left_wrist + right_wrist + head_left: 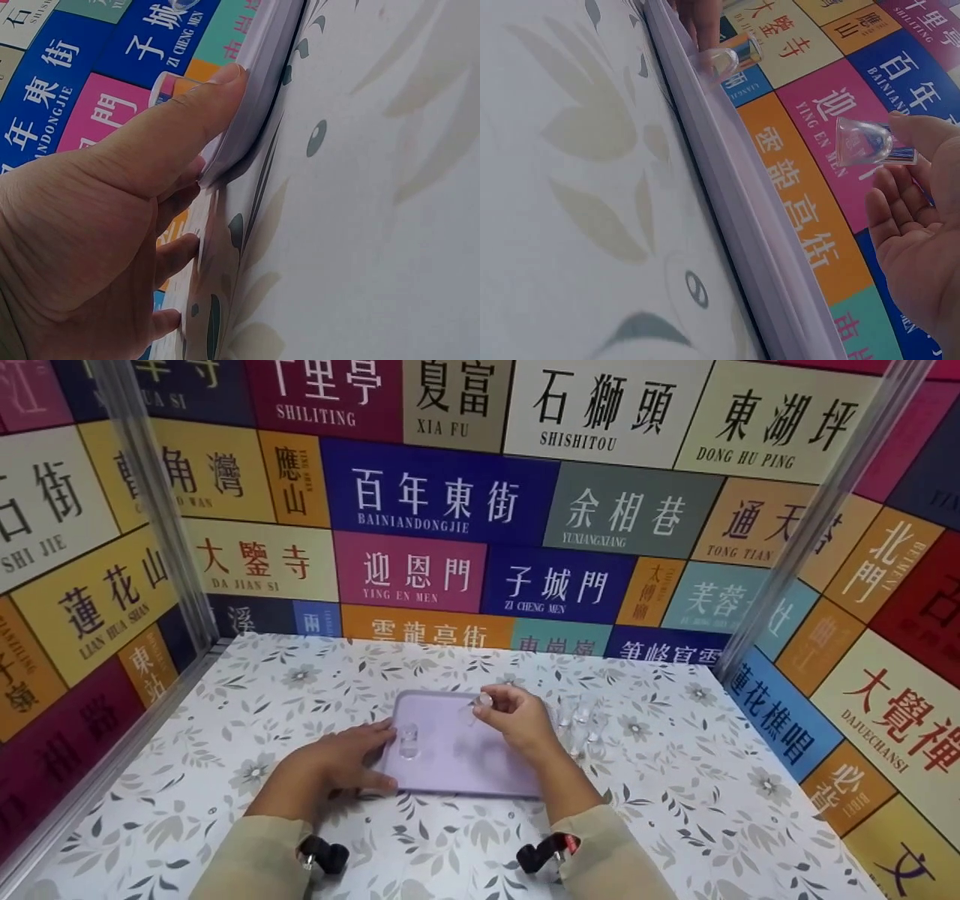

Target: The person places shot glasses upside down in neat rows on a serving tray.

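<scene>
A lilac tray (450,777) lies on the patterned tabletop. One small clear glass (409,741) stands on its left part; the right wrist view also shows this glass (733,60). Above the tray, my right hand (519,720) pinches another small clear glass (864,142) between thumb and fingers, with the wide end away from the palm. My left hand (330,761) rests at the tray's left side. In the left wrist view its thumb (187,112) lies along the tray rim (259,82), the other fingers loosely extended outside.
Several more clear glasses (581,724) are grouped on the table just right of the tray, beside my right wrist. Panels with printed characters (442,495) enclose the table (420,847) at the back and sides. Metal posts (795,540) stand at the back corners.
</scene>
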### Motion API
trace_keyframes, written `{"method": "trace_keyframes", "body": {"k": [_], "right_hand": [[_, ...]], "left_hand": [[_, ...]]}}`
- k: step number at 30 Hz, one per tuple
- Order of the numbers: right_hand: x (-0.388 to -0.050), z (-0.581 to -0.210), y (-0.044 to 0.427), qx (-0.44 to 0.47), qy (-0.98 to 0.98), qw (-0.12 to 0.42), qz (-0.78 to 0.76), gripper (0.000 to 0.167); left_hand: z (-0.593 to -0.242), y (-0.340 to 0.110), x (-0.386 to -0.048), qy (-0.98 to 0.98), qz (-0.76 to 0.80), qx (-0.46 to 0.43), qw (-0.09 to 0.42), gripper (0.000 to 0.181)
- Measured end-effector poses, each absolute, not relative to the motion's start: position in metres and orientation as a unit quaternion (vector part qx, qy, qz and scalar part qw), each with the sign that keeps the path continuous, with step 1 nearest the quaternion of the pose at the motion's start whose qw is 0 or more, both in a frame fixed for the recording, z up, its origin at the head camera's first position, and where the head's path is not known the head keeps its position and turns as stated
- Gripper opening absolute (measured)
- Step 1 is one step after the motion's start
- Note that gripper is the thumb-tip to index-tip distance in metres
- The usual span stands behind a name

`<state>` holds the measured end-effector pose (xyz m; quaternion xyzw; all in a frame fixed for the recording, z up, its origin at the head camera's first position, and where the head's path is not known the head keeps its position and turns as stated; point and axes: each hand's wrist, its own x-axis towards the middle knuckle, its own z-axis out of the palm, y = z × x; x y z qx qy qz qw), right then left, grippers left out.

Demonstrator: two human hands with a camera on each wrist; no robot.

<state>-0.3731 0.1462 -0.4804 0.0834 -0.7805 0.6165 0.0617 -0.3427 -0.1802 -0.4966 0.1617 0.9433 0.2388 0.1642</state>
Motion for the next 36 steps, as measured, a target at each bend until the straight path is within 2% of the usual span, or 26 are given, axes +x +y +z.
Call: {"method": "trace_keyframes", "body": {"k": [15,27,36], "right_hand": [[-0.371,-0.492,0.101,0.138,-0.794,0.023,0.592,0.042],[-0.369,-0.509,0.097,0.171,-0.822,-0.025,0.543,0.040],[-0.368,-0.512,0.092,0.173,-0.821,-0.042,0.542,0.041]], "left_hand": [[-0.494,-0.178,-0.344,0.945,0.233,0.141,0.179,0.108],[-0.494,-0.179,-0.342,0.946,0.228,0.146,0.177,0.107],[-0.494,-0.181,-0.344,0.947,0.223,0.139,0.183,0.109]]}}
